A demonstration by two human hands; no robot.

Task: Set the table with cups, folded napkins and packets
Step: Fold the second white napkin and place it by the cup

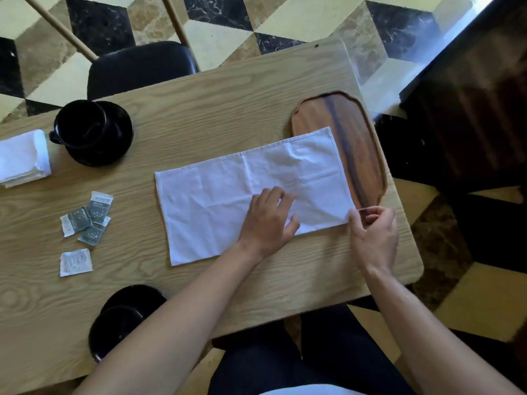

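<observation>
Napkin, white and spread long, lies mid-table, its far end overlapping the wooden tray. Left hand presses it flat, fingers spread; right hand pinches its near right corner. Packets and two black cups sit left.

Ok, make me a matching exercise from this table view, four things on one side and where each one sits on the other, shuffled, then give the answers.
Things:
1. white napkin
2. wooden tray
3. packets
4. folded napkin stack

Places:
A. far left edge of the table
B. right end of the table, partly under cloth
C. spread in the middle, under the left hand, its corner pinched by the right hand
D. loose group between the two black cups

Pairs: 1-C, 2-B, 3-D, 4-A
</observation>
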